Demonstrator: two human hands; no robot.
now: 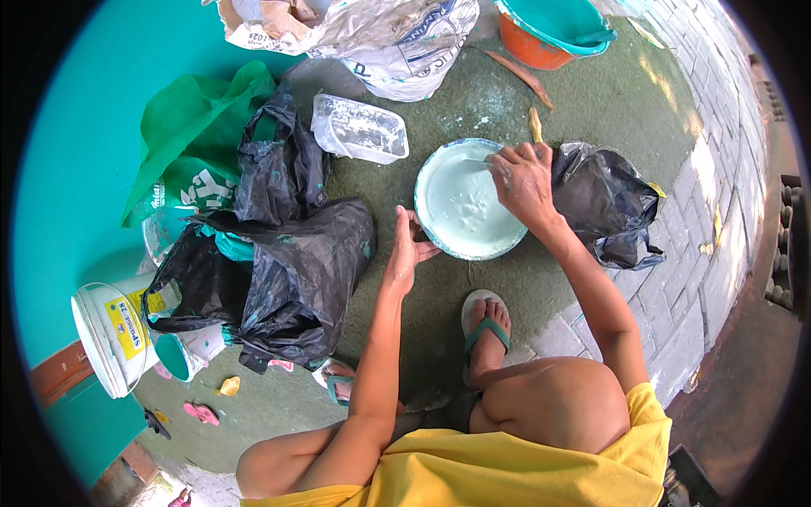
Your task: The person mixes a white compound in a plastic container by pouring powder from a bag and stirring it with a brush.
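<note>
A round bowl [427, 221] with a blue-stained rim stands on the ground in front of me. It is filled with a pale mint, thick, lumpy mixture [466, 203]. My left hand [408, 249] is at the bowl's left side, fingers stretched out and touching near the rim. Over the bowl's right edge, my right hand [525, 182] is closed around a thin grey tool [478, 162], whose end dips into the mixture. The hand hides most of this tool, so its exact kind does not show.
Black plastic bags [308, 270] lie left, beside a white bucket [101, 329] and a green bag [190, 127]. A smeared clear tub [361, 131] sits beyond. Farther off are a large white sack [405, 51] and an orange basin [532, 49]. Another black bag [601, 198] lies right.
</note>
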